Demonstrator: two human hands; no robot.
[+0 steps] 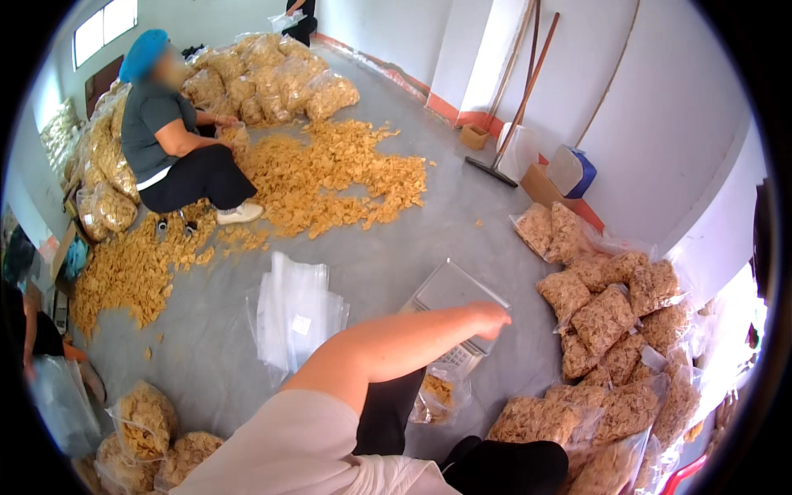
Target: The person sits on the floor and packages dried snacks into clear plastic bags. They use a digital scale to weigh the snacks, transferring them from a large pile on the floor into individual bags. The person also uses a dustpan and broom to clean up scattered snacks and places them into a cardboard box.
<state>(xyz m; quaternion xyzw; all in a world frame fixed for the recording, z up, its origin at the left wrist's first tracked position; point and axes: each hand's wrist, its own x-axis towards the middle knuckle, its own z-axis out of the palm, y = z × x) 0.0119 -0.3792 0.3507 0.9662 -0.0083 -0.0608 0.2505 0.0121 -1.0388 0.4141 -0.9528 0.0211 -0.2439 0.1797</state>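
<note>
My left arm stretches across to the right, and my left hand [492, 318] is over the right edge of a digital scale [455, 284] on the floor. Its fingers are bunched near the rim of the clear-topped weighing plate; whether they grip it cannot be made out. Part of the scale's keypad [459, 356] shows below my forearm. My right hand is out of view. By my knee stands an opened clear plastic bag [439, 393] with some brownish-yellow dried flakes inside. Left of the scale lies a stack of flat clear plastic bags [297, 315] with a white label on it.
Filled bags of flakes [603, 315] are heaped along the right, with more [145, 421] at lower left. Loose flakes [346, 173] cover the floor ahead, where a co-worker [173, 124] sits holding a bag. A floor squeegee [492, 172] leans on the wall near a cardboard box [544, 184].
</note>
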